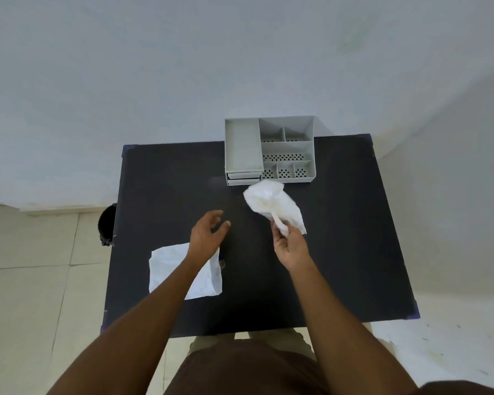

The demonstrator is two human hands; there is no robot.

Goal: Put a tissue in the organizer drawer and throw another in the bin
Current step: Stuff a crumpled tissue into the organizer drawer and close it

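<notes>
A crumpled white tissue [271,202] is held up just before the grey organizer [269,149] at the table's far edge. A flat tissue [171,266] lies near the left edge, the black bin [106,225] beside it.

No text, label, brand, number or sign can be read anywhere in the head view — the grey organizer [269,151] carries only rows of punched holes in its compartment floors, no lettering, and the two white tissues, the black table [166,195] and the pale wall are all unmarked — nothing legible shows on any surface
</notes>
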